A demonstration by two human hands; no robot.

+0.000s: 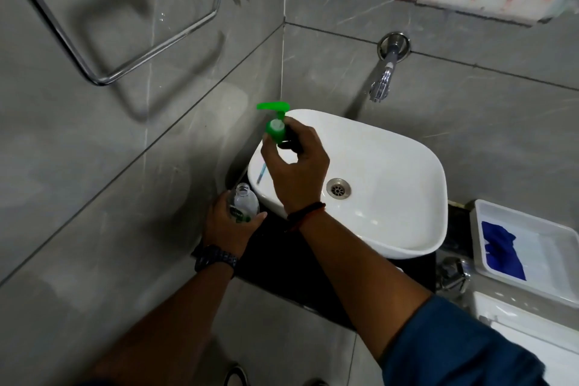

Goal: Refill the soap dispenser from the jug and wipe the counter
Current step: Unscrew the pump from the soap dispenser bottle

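My left hand [226,226] grips a clear soap dispenser bottle [243,202] with a green label, standing uncapped on the black counter [269,263] left of the white basin [391,166]. My right hand [294,166] holds the green pump head [275,122] lifted above the basin's left rim, with its thin dip tube [261,173] hanging down over the basin. A blue cloth [501,249] lies in a white tray [545,232] at the right. No jug is in view.
A chrome wall tap [383,81] juts out over the basin, whose drain [338,188] is at its middle. A chrome towel rail [103,41] is on the left wall. A toilet tank [517,323] and a chrome valve [452,273] are at lower right.
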